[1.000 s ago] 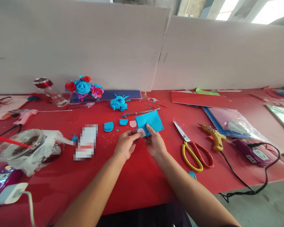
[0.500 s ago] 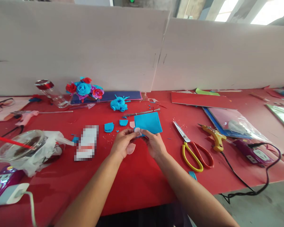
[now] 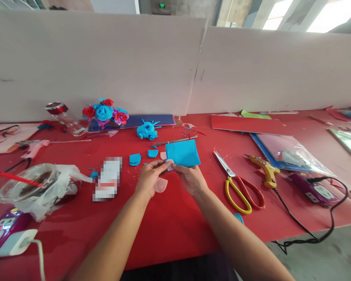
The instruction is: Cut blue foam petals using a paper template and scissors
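Note:
A small pale pink paper petal (image 3: 170,164) is pinched between both hands above the middle of the red table. My left hand (image 3: 150,177) grips it with thumb and fingers closed; my right hand (image 3: 193,179) pinches its other side. Below the left hand shows another rounded pink paper piece (image 3: 160,185); whether those fingers hold it I cannot tell. Just beyond the fingertips is a blue paper sheet (image 3: 183,153), partly covered by the right hand. Two stacks of cut blue petals, the nearer (image 3: 135,159) and the farther (image 3: 152,153), lie to the left, beside a pink piece (image 3: 163,155).
Scissors (image 3: 234,183) and a yellow glue gun (image 3: 265,169) with a black cord lie right. On the left are a drink cup (image 3: 32,183), a pixelated white item (image 3: 107,179) and a pink glue gun (image 3: 36,148). Paper flowers (image 3: 103,112) and a bottle (image 3: 67,119) stand behind.
The pink piece below my left hand has turned and shows more of its face. Both hands keep their pinch in nearly the same place. The camera view has tilted up slightly.

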A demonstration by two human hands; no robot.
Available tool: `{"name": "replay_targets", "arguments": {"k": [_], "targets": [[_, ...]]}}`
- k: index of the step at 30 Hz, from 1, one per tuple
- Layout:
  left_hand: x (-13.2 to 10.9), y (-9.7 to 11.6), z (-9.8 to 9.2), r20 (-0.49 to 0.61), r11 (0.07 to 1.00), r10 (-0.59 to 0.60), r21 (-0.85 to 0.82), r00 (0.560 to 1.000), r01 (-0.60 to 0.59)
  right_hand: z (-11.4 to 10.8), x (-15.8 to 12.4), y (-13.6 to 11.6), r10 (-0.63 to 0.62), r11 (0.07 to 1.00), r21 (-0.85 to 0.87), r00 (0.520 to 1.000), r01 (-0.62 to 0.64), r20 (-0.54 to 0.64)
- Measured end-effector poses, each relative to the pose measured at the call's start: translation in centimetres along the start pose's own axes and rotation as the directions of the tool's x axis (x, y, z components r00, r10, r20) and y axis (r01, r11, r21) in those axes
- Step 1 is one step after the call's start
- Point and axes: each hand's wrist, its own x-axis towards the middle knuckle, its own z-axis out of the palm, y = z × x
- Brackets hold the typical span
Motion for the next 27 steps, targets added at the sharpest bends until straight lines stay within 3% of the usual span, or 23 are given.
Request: {"name": "replay_targets", "arguments": {"k": [5, 12, 17, 22, 25, 27], "targets": [[-0.4, -0.2, 0.5, -0.059, 0.997, 0.063, 0.039, 0.996, -0.061, 0.0, 0.0, -0.1, 0.034, 0.999, 0.009, 0.999, -0.034, -0.032], [-0.3, -0.6, 0.6, -0.044, 0.999, 0.048, -0.012, 0.998, -0.049, 0.1, 0.0, -0.1, 0.045, 0.999, 0.015, 0.997, -0.044, -0.06], [-0.3, -0.4, 0.4, -0.125, 0.997, 0.039, 0.067, 0.991, -0.031, 0.0, 0.1, -0.1, 0.023, 0.999, -0.019, 0.995, -0.026, -0.102], [-0.2, -0.6, 0.0, -0.147, 0.945, 0.251, 0.252, 0.957, -0.209, 0.0, 0.1, 0.1, -0.04, 0.998, -0.044, 0.996, 0.037, -0.081], [-0.2, -1.0, -0.1, -0.099, 0.811, 0.431, 0.479, 0.897, -0.337, 0.1, 0.1, 0.2, -0.052, 0.996, -0.069, 0.997, 0.048, -0.051], [-0.3, -1.1, -0.1, -0.051, 0.715, 0.488, 0.596, 0.871, -0.366, 0.1, 0.1, 0.3, -0.046, 0.995, -0.09, 0.998, 0.041, -0.048]]}}
